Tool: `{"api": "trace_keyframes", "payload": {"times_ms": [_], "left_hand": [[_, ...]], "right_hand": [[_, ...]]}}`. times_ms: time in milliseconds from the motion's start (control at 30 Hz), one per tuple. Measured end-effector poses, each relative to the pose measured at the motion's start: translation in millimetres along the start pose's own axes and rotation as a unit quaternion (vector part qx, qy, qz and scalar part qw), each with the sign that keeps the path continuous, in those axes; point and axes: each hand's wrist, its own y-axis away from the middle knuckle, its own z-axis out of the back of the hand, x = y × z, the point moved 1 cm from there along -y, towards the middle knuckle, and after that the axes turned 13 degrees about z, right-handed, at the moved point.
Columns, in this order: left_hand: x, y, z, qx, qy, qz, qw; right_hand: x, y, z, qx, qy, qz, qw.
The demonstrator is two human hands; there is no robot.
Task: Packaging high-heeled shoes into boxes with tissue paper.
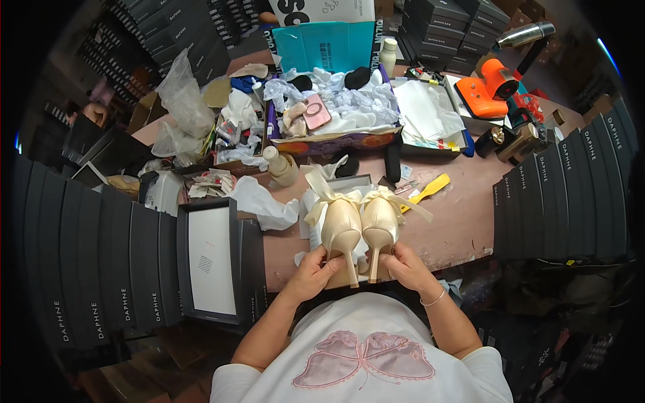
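Observation:
Two cream satin high-heeled shoes with ribbon bows are held up side by side in front of my chest, heels toward me. My left hand grips the left shoe low near its heel. Around the lower side of the right shoe my right hand is closed, with a bracelet on that wrist. Beneath the pair lies a shoebox with pale paper in it, mostly hidden by the shoes. A yellow tool with a flat blade rests to the right of the shoes.
Dark shoeboxes stand in rows at the left and right. An upright box lid is at the near left. Behind the shoes sit a carton of crumpled paper, a cream bottle and an orange tape dispenser.

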Motion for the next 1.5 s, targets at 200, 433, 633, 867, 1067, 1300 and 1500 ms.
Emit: {"api": "trace_keyframes", "payload": {"times_ms": [200,433,633,867,1067,1300,1500], "left_hand": [[0.2,-30.3,0.6,0.095,0.319,0.168,0.928],[2.0,-43.4,-8.7,0.124,0.330,0.194,0.915],[5.7,-57.5,-17.3,0.138,0.336,0.206,0.909],[3.2,-59.6,-24.3,0.139,0.289,0.194,0.927],[-4.8,-31.9,-17.9,0.028,-0.103,0.130,0.986],[-16.1,-12.8,-48.0,0.187,-0.638,-0.051,0.745],[-26.8,-41.3,46.1,-0.150,-0.555,-0.169,0.801]], "right_hand": [[3.0,-18.6,7.0,-0.032,-0.284,-0.098,0.953],[-12.4,-12.1,21.2,-0.062,-0.351,-0.119,0.927],[-23.5,11.4,50.8,-0.144,-0.271,-0.074,0.949],[-180.3,56.4,224.9,-0.311,0.305,-0.098,0.895],[-81.1,-3.5,175.1,-0.249,0.416,0.070,0.872],[-7.1,-32.5,10.3,0.490,0.029,-0.032,0.871],[-25.7,23.4,22.8,0.285,-0.016,-0.133,0.949]]}}
